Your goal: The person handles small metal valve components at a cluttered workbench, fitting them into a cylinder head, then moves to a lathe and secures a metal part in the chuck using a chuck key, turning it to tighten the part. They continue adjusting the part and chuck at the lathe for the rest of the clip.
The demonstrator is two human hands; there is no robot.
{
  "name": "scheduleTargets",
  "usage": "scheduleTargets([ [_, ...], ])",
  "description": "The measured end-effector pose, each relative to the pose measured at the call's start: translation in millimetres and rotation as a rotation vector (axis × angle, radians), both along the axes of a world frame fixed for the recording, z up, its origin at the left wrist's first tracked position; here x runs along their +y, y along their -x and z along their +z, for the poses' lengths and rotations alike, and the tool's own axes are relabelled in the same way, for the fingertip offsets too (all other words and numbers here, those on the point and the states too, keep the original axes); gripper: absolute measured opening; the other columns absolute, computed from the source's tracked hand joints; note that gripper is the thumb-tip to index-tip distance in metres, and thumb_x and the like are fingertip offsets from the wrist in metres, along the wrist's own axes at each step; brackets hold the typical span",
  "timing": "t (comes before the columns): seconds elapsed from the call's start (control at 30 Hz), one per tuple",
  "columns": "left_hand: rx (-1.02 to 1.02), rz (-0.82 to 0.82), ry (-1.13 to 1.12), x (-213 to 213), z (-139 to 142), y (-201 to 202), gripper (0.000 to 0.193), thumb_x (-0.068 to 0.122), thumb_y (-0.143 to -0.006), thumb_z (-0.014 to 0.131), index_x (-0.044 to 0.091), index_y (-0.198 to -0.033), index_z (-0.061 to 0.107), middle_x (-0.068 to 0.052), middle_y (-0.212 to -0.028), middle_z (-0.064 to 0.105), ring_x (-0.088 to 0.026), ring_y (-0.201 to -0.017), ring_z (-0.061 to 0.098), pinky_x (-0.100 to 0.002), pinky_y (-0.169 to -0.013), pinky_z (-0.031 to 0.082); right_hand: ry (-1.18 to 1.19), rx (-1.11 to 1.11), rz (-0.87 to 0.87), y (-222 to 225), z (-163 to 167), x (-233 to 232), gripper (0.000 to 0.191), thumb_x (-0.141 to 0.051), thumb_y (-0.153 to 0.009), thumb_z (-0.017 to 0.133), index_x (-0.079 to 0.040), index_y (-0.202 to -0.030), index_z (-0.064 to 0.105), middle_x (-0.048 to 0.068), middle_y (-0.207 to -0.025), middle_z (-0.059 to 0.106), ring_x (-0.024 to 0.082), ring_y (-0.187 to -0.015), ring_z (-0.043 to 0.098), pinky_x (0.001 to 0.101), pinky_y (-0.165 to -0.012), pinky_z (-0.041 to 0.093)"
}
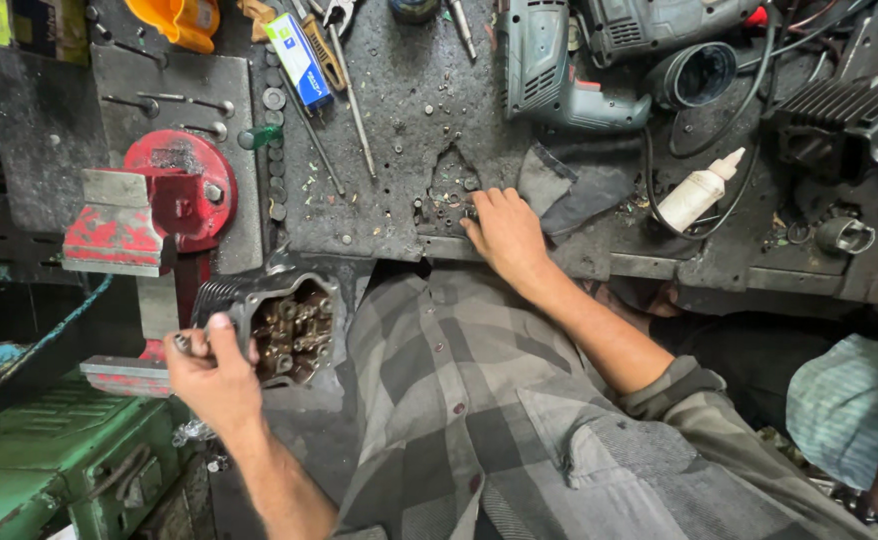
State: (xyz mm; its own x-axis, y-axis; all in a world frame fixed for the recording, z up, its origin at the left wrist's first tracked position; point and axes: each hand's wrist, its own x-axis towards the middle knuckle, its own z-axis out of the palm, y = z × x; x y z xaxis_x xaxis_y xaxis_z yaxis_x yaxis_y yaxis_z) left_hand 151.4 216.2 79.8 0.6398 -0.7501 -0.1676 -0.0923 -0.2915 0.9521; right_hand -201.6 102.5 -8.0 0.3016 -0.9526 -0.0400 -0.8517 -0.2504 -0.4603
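grease and grit cover the worktop (399, 90). left hand (214, 375) is curled shut around a small metal part (183, 343), possibly a bolt, too small to tell, held just beside the engine head (284, 325) that sits below the red vise (164, 200). right hand (504, 232) rests palm down, fingers (479, 205) half bent, tips in a worn hollow (447, 190) full of small screws; whether it grips one i cannot tell. grey cloth (569, 190) lies just beside that hand. near it sit a drill (559, 70) and a white bottle (697, 192).
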Motion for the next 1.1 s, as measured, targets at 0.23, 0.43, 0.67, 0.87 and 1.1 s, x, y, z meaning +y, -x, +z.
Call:
scheduleTargets([
  [0.23,0.182,-0.188,0.064,-38,-4,31,0.024,0.022,-0.112,0.049,0.008,-0.095,0.040,-0.007,-0.071,0.052,-0.013,-0.057,0.053,-0.028,-0.052,0.044,0.019,0.111,0.012,0,-24,7,0.029,-0.023,-0.081,0.078,-0.005,-0.097,0.061,0.013,-0.095,0.060,0.033,-0.095,0.057,0.0461,-0.077,0.047],
  [0.43,0.281,-0.350,0.138,-73,-15,60,0.042,0.042,-0.116,0.030,0.007,-0.095,0.040,-0.007,-0.073,0.046,-0.018,-0.057,0.053,-0.030,-0.055,0.042,0.036,0.098,-0.027,-5,-30,6,0.033,-0.021,-0.074,0.079,-0.005,-0.097,0.062,0.013,-0.095,0.059,0.034,-0.094,0.056,0.0467,-0.076,0.046],
  [0.67,0.305,-0.421,0.106,-97,-17,80,0.049,0.051,-0.114,0.025,0.008,-0.095,0.039,-0.005,-0.075,0.044,-0.018,-0.056,0.055,-0.030,-0.054,0.043,0.013,-0.195,-0.069,14,-28,7,0.028,-0.011,-0.075,0.078,-0.004,-0.096,0.060,0.014,-0.096,0.060,0.036,-0.095,0.057,0.0443,-0.084,0.049],
  [0.87,0.344,-0.437,0.090,-108,-22,94,0.050,0.052,-0.114,0.025,0.008,-0.094,0.039,-0.006,-0.070,0.047,-0.018,-0.054,0.055,-0.029,-0.053,0.043,-0.262,-0.814,-0.406,33,-18,15,0.026,-0.007,-0.086,0.075,-0.002,-0.109,0.065,0.006,-0.095,0.068,0.016,-0.087,0.066,0.0286,-0.080,0.055],
  [1.1,0.586,-0.314,0.048,-113,-55,120,0.046,0.055,-0.109,0.028,0.013,-0.094,0.038,-0.009,-0.055,0.050,-0.018,-0.044,0.048,-0.029,-0.043,0.036,-0.225,-1.277,-0.622,85,1,22,0.022,-0.006,-0.099,0.072,0.003,-0.120,0.071,0.009,-0.103,0.074,0.014,-0.095,0.071,0.0297,-0.089,0.058],
])
